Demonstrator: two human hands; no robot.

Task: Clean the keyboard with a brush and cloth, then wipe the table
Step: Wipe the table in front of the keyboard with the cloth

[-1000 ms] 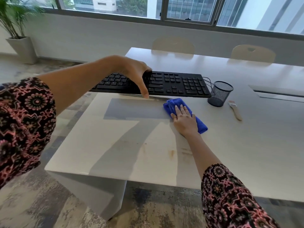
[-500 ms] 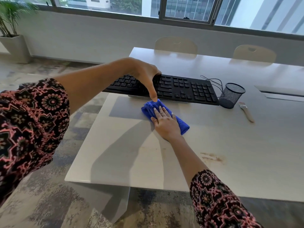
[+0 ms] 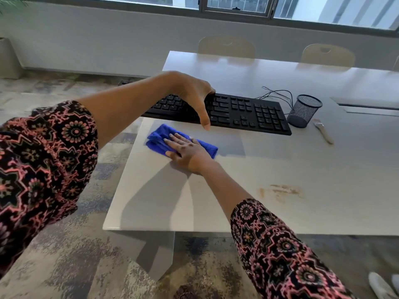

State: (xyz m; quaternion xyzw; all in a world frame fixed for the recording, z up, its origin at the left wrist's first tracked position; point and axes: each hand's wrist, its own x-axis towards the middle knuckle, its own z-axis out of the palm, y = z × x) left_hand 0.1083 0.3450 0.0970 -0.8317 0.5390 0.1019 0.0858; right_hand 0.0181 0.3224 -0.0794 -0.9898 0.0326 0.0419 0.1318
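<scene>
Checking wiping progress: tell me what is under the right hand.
The right hand lies flat on a folded blue cloth, pressing it to the white table. The table surface beneath the cloth is covered, so its state cannot be seen.

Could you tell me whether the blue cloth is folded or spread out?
Folded: the blue cloth is a thick, compact pad with doubled layers at its edge, pressed on the table under the right hand.

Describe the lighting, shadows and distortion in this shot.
Head view: daylight from the far windows throws long shadows toward the camera across the table; the lifted keyboard casts a grey patch beneath it; wide-angle stretch enlarges the left sleeve, which looks slightly soft.
</scene>
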